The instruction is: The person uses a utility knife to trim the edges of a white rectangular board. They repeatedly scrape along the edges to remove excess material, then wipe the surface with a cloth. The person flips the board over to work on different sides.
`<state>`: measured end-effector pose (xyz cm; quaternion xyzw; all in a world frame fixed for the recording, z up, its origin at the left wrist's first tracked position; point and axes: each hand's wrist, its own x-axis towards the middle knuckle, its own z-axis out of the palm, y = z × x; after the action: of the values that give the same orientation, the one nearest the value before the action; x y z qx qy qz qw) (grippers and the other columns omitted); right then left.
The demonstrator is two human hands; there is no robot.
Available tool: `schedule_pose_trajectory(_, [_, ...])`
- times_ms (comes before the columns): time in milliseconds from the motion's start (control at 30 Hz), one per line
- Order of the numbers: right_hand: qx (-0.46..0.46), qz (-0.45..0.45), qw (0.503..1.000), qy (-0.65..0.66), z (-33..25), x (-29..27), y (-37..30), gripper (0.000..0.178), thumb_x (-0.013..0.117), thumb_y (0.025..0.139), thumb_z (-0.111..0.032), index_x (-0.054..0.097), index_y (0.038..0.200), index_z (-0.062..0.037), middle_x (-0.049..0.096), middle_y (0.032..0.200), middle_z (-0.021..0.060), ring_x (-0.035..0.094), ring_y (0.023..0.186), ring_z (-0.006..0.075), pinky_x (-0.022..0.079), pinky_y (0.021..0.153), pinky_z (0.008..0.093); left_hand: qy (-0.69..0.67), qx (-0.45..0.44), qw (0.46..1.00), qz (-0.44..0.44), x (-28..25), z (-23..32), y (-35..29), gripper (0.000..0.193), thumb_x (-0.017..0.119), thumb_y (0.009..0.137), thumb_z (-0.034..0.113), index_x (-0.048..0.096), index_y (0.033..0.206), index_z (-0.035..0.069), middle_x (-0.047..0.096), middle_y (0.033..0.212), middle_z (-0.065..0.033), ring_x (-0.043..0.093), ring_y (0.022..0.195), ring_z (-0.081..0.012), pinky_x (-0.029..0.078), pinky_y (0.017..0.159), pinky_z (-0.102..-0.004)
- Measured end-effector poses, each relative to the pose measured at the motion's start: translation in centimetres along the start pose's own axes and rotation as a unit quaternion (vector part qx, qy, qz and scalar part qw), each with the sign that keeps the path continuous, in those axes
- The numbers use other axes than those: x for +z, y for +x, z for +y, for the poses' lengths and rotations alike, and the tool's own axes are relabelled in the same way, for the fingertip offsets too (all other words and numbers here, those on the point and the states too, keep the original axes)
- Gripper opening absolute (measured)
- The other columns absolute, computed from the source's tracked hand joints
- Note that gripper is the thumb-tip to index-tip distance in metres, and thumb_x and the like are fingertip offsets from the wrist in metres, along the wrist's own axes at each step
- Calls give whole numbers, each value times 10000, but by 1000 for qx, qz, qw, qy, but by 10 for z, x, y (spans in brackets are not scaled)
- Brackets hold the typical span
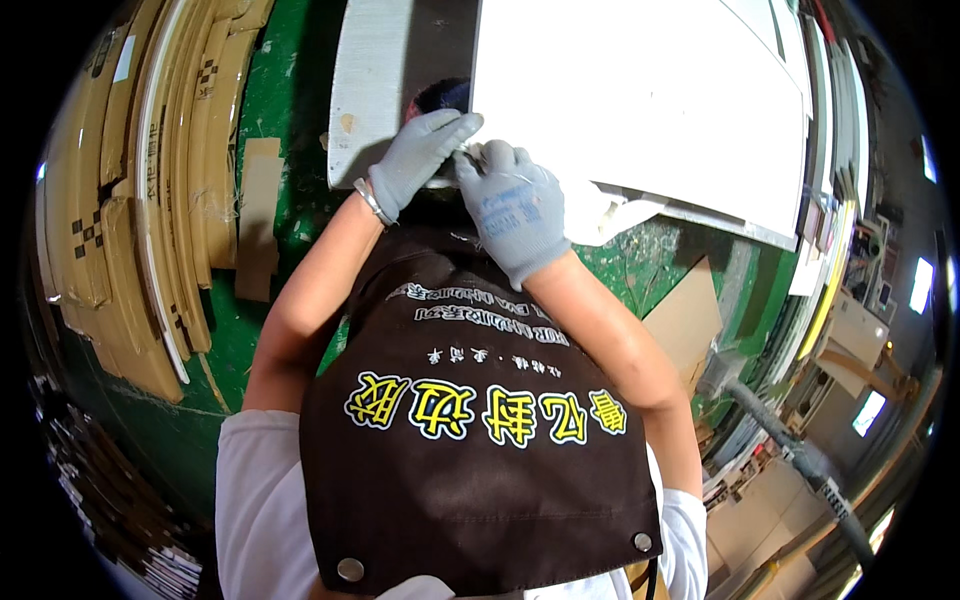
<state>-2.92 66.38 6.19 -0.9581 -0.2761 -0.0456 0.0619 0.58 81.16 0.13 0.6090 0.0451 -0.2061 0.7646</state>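
My left hand (418,160), in a grey work glove, reaches to the near left corner of a large white panel (640,110). Its fingers are drawn together and point right. My right hand (515,205), in a matching glove with blue print on its back, meets it there with fingers curled. Something small and pale may sit between the fingertips, but I cannot make it out. Just beyond the left hand lies a dark, fuzzy-looking thing with a reddish edge (440,97). Beneath the panel, a pale grey board (362,95) sticks out on the left.
Flattened brown cartons (120,230) stand stacked along the left. A cardboard strip (260,215) lies on the green floor (285,60). White wrapping (610,215) hangs under the panel's near edge. At right are a cardboard piece (685,310) and a grey pipe (770,415). I wear a dark apron (480,490).
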Motion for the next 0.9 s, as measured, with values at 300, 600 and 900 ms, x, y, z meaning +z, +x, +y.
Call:
schedule_pose_trajectory(300, [14,-78,995,57,11,-19,-52,437,624,799,-83,625,1224,-185,594,960,68,612,834,251,510,660,371,66,-79,994,-25,-2,-4,-1,333,574,975,395,607,881,77,449,740,58,415,632,-33,384,571,-203])
schedule_pose_trajectory(600, [28,-53,998,19,5,-11,-31,408,605,814,-95,629,1215,-167,593,954,70,622,827,243,520,652,366,69,-25,997,-39,-6,-11,2,336,575,979,373,582,831,72,450,741,64,421,653,-36,380,575,-206])
schedule_pose_trajectory(900, [55,-72,996,3,5,-14,-23,411,586,801,-71,626,1197,-176,597,919,82,629,826,268,526,675,378,67,-29,997,-15,-2,-13,1,317,595,971,366,596,829,83,450,731,75,414,660,-16,361,562,-196])
